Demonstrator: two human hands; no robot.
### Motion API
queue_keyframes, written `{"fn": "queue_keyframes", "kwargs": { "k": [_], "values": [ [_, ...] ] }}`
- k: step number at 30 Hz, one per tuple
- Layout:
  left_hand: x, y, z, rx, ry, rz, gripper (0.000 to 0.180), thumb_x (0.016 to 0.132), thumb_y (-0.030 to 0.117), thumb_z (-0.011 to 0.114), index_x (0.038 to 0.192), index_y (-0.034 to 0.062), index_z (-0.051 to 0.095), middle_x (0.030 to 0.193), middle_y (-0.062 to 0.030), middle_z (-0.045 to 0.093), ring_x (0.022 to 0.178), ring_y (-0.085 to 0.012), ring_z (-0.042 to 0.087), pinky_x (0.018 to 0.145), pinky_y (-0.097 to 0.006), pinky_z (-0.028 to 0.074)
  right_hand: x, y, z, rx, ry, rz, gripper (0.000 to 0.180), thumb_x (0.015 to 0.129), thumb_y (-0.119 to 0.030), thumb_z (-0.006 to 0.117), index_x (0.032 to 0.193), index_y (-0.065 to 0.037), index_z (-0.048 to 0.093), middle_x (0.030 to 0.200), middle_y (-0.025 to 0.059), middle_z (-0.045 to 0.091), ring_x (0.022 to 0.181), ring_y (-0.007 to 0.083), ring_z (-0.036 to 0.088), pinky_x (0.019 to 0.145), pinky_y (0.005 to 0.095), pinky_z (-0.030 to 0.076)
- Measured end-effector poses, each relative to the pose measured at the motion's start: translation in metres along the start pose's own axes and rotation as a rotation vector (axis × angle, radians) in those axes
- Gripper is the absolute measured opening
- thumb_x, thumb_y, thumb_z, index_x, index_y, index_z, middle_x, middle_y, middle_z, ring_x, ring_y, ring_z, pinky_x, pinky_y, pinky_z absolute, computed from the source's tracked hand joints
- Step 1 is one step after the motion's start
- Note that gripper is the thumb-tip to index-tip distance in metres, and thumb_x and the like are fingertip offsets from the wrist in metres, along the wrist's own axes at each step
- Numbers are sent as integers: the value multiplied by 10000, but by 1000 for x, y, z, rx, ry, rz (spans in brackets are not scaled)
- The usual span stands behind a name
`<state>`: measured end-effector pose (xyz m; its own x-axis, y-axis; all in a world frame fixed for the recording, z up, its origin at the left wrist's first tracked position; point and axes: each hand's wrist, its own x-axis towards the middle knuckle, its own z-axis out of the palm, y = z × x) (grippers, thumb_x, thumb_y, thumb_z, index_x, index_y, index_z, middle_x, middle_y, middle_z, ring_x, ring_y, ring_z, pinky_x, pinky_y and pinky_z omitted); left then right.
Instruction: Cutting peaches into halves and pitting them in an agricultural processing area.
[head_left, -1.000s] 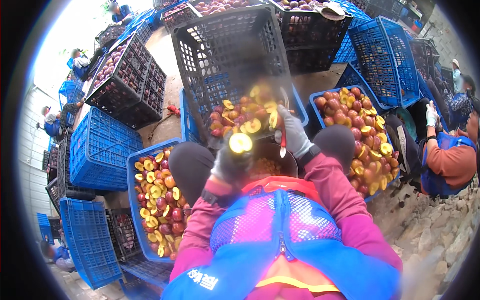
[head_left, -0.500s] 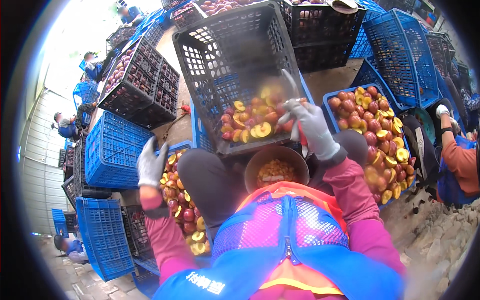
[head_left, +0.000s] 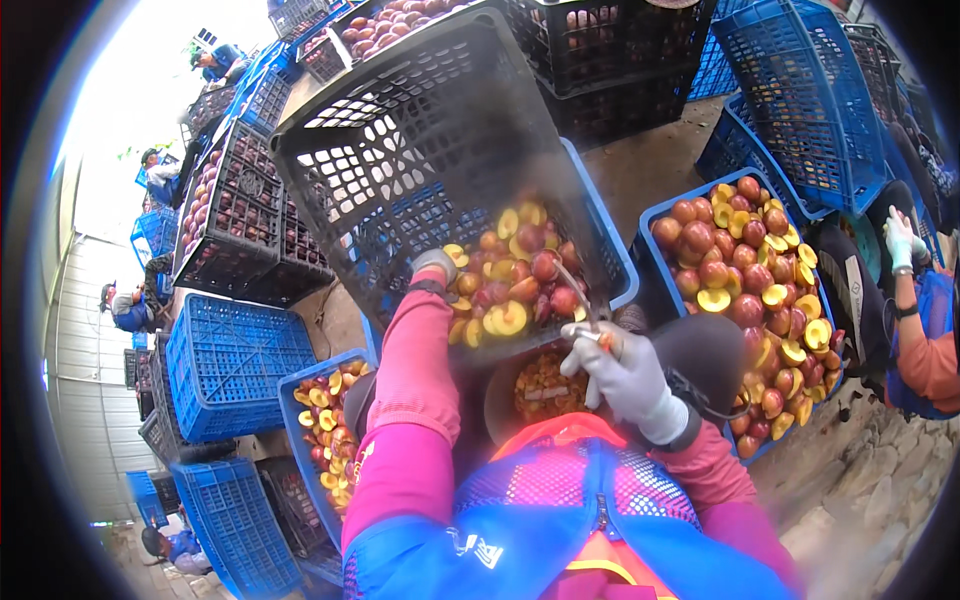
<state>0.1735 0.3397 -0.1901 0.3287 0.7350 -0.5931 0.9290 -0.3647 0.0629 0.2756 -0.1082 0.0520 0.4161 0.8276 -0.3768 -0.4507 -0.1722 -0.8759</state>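
Fruit [head_left: 515,272] in black crate [head_left: 440,105], right hand [head_left: 628,378] holding knife [head_left: 592,320], left hand [head_left: 435,263] alongside (cannot tell its grip)

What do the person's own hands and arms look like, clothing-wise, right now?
The right hand wears a pale grey, close-fitting glove with a dark wristband. The left hand, partly hidden, shows a grey glove above a dark band. Both arms have long sleeves, dusty pink-red along the forearms and brighter magenta higher up.
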Motion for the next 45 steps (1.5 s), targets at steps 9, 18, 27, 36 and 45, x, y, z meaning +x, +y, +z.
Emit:
{"fn": "queue_keyframes", "kwargs": {
  "k": [9, 18, 27, 36, 45],
  "values": [
    [-3, 16, -7, -40, -104, -102, 553, 943, 397, 801, 1372, 57, 728, 1324, -165, 755, 1133, -319, 755, 809, -471, 659, 20, 13, -1, -66, -44, -62, 322, 1069, -136, 681, 1322, 65, 682, 941, 18, 749, 826, 71, 682, 753, 271, 571],
    [3, 20, 6, -82, -84, -68, 604, 943, 510, 740, 1362, 76, 742, 1314, -157, 766, 1152, -257, 741, 952, -422, 578, 16, 11, -3, 122, -52, -14, 327, 1098, -153, 647, 1364, 36, 660, 947, 38, 744, 723, 58, 647, 622, 227, 520],
    [35, -29, 23, -303, -181, -3, 657, 965, 580, 689, 1305, 20, 746, 1309, -171, 762, 1221, -259, 721, 987, -426, 542, 16, 23, -1, 46, -17, -32, 324, 1101, -185, 652, 1346, 25, 669, 901, 39, 741, 628, 52, 616, 568, 218, 505],
    [-41, 45, -17, -61, 168, 766, 550, 1022, 393, 718, 1433, 38, 634, 1229, -136, 751, 1103, -275, 695, 975, -417, 555, 17, 26, 3, -47, 119, -90, 411, 1143, -311, 561, 1331, 39, 665, 900, 76, 744, 535, 96, 631, 440, 225, 476],
    [-229, 58, -55, -1617, -353, 839, 528, 1062, 277, 712, 1506, 36, 563, 1390, -111, 682, 1203, -229, 681, 984, -390, 587, -19, 21, 16, -103, 185, -165, 466, 1153, -357, 555, 1444, 1, 618, 778, 31, 639, 468, 83, 547, 451, 221, 452]
  ]
}}
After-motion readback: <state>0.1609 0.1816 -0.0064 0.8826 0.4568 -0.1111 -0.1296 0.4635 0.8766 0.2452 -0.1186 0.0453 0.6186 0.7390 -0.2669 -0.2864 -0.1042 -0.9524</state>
